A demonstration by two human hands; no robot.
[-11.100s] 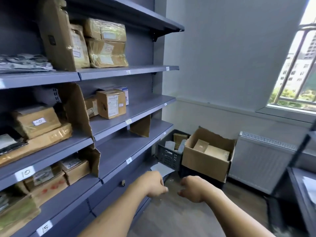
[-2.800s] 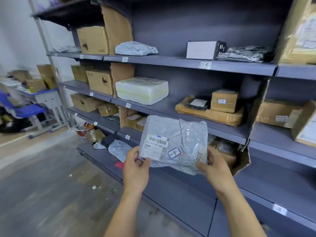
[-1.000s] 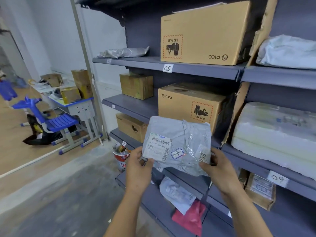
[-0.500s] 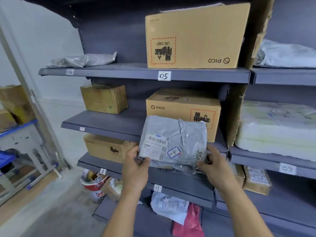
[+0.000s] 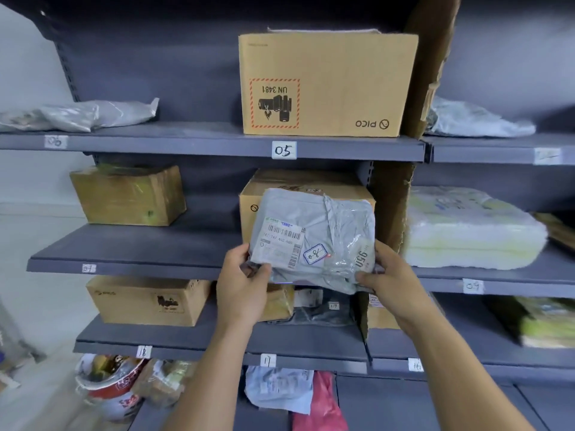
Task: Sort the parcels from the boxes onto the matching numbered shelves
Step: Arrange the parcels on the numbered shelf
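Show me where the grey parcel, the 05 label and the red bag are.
grey parcel (image 5: 313,241), head view, on the middle of its front face.
05 label (image 5: 283,149), head view, on the written number.
red bag (image 5: 320,402), head view, on the middle of its visible side.

One wide head-worn camera faces the grey shelving (image 5: 186,144) head-on from near, tilted slightly downward.

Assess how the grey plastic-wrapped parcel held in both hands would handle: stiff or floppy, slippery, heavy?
Probably soft rather than stiff: the grey parcel is creased and bulging between the left hand and right hand. Likely light for its size, since pinches at its lower corners hold it up. Its glossy, taped wrapping may be slippery.
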